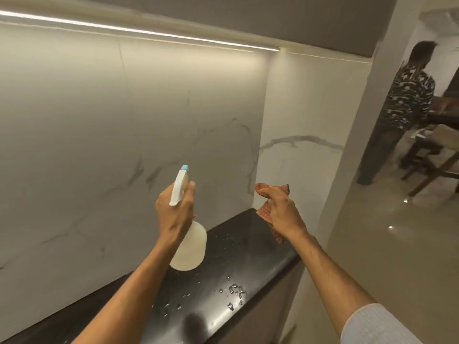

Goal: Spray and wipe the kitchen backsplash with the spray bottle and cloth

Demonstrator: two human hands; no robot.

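My left hand (175,209) grips a white spray bottle (190,247) by its neck, held above the black counter. Its blue-tipped nozzle (184,168) points up toward the white marble backsplash (99,135). My right hand (280,212) is closed on a bunched orange checked cloth (264,212), raised near the corner where the backsplash meets the side wall panel (305,115). Neither the bottle nor the cloth touches the wall.
The glossy black countertop (238,264) carries scattered water drops (236,291) and ends at a rounded edge on the right. A light strip (139,31) runs under the cabinet above. A person (402,105) stands by a wooden table (437,150) in the room at right.
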